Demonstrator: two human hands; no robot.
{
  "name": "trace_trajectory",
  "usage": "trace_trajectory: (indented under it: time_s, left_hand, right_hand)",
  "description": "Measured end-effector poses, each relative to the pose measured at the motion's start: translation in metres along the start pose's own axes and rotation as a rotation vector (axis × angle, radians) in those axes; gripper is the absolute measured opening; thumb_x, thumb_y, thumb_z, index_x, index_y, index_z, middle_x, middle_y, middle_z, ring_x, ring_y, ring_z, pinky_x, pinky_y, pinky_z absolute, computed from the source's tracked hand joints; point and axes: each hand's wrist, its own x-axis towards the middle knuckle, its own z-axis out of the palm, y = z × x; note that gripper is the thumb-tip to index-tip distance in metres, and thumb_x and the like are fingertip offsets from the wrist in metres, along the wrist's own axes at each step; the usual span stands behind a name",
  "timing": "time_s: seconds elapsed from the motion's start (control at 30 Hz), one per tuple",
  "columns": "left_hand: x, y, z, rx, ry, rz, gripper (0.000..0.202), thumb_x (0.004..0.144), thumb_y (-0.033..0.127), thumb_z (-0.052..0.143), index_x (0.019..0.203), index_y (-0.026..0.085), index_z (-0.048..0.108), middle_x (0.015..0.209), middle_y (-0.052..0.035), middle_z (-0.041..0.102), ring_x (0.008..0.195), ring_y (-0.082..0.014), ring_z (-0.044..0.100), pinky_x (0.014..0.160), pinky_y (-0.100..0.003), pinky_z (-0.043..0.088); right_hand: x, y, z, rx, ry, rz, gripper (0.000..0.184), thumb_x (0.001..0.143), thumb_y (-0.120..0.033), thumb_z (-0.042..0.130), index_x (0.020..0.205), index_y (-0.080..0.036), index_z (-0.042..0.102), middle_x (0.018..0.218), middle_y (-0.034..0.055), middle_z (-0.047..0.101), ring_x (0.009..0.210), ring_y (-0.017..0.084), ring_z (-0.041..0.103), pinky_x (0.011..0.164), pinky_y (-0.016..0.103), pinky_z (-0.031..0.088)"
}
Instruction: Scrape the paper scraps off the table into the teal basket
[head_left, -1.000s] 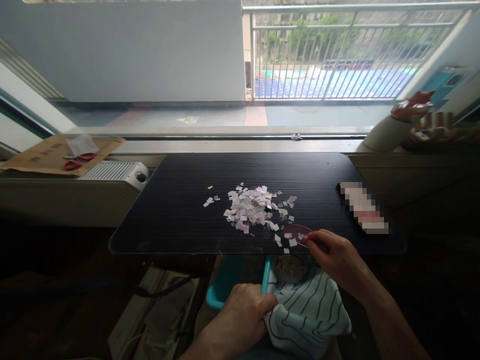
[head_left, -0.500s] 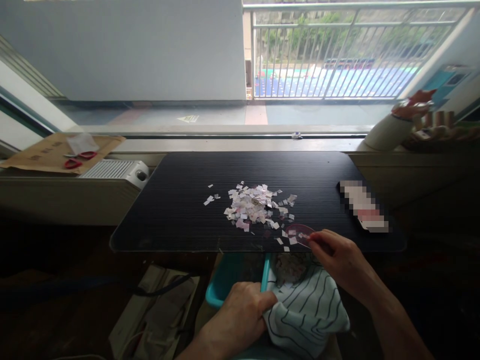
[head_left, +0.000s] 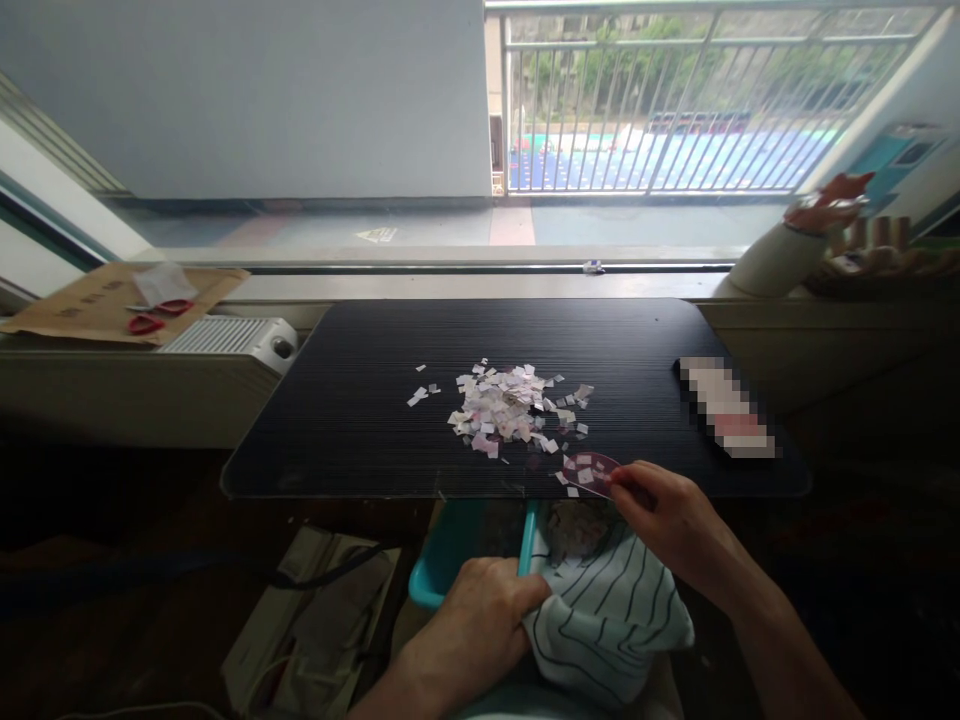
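My right hand (head_left: 660,510) pinches a thin, see-through pink oval sheet (head_left: 591,472) at the near edge of the black table (head_left: 337,400). A few paper scraps show at the sheet. Beyond it lies a loose heap of small white and pinkish paper scraps (head_left: 502,405). Below the table edge, my left hand (head_left: 495,610) is closed on the rim of a striped cloth bag (head_left: 600,630), against the side of a teal plastic bin (head_left: 427,580). More scraps (head_left: 577,530) sit inside the bag's mouth. The left fingertips are partly hidden.
A blurred-out phone-like object (head_left: 727,410) lies at the table's right. Red-handled scissors (head_left: 157,318) rest on a brown paper envelope (head_left: 82,300) at left, beside a white radiator (head_left: 232,335). A white vase (head_left: 772,255) stands on the right sill.
My right hand has shifted slightly left with the pink sheet, over a few scraps at the near table edge. My left hand keeps its grip on the cloth bag.
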Motion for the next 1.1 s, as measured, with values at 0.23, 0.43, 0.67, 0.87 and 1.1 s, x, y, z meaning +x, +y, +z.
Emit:
trace_trajectory:
  time_s: [0.23, 0.43, 0.67, 0.87, 1.1]
  left_hand:
    - [0.002, 0.000, 0.001, 0.019, -0.003, 0.014, 0.009, 0.082, 0.015, 0.059, 0.078, 0.021, 0.064, 0.073, 0.0004, 0.062, 0.067, -0.0171, 0.060, 0.058, -0.023, 0.037]
    - [0.001, 0.000, 0.003, 0.017, -0.006, 0.004, 0.009, 0.082, 0.016, 0.059, 0.078, 0.021, 0.064, 0.073, 0.0001, 0.062, 0.068, -0.0176, 0.060, 0.059, -0.024, 0.037]
    - [0.003, 0.002, 0.002, 0.019, -0.024, 0.005, 0.011, 0.079, 0.012, 0.060, 0.080, 0.021, 0.065, 0.075, -0.0001, 0.063, 0.070, -0.0180, 0.061, 0.060, -0.024, 0.036]
    - [0.004, 0.002, 0.005, 0.012, -0.004, 0.017, 0.011, 0.081, 0.013, 0.057, 0.078, 0.021, 0.064, 0.073, 0.0000, 0.063, 0.069, -0.0177, 0.059, 0.058, -0.024, 0.034]
    - [0.003, 0.003, 0.006, -0.016, 0.005, 0.025, 0.009, 0.083, 0.015, 0.059, 0.076, 0.021, 0.062, 0.072, 0.0007, 0.062, 0.067, -0.0161, 0.058, 0.057, -0.024, 0.032]
  right_hand:
    - [0.000, 0.007, -0.001, -0.010, 0.102, 0.001, 0.020, 0.088, -0.032, 0.051, 0.085, -0.020, 0.067, 0.077, 0.0033, 0.067, 0.065, 0.016, 0.060, 0.060, 0.027, 0.045]
    - [0.001, 0.010, -0.004, -0.031, 0.065, 0.013, 0.018, 0.087, -0.031, 0.052, 0.082, -0.021, 0.066, 0.074, 0.0019, 0.066, 0.064, 0.016, 0.060, 0.061, 0.027, 0.045]
    - [-0.005, 0.017, -0.011, -0.018, 0.099, 0.011, 0.022, 0.089, -0.033, 0.050, 0.086, -0.020, 0.068, 0.078, 0.0027, 0.066, 0.065, 0.015, 0.060, 0.059, 0.026, 0.045]
    - [-0.016, 0.019, -0.019, 0.023, 0.002, 0.037, 0.021, 0.088, -0.033, 0.052, 0.082, -0.022, 0.068, 0.075, 0.0015, 0.065, 0.065, 0.015, 0.060, 0.059, 0.025, 0.045]
    - [-0.020, 0.021, -0.020, 0.044, -0.029, 0.040, 0.022, 0.089, -0.033, 0.051, 0.080, -0.021, 0.067, 0.073, 0.0007, 0.062, 0.061, 0.014, 0.057, 0.055, 0.025, 0.042]
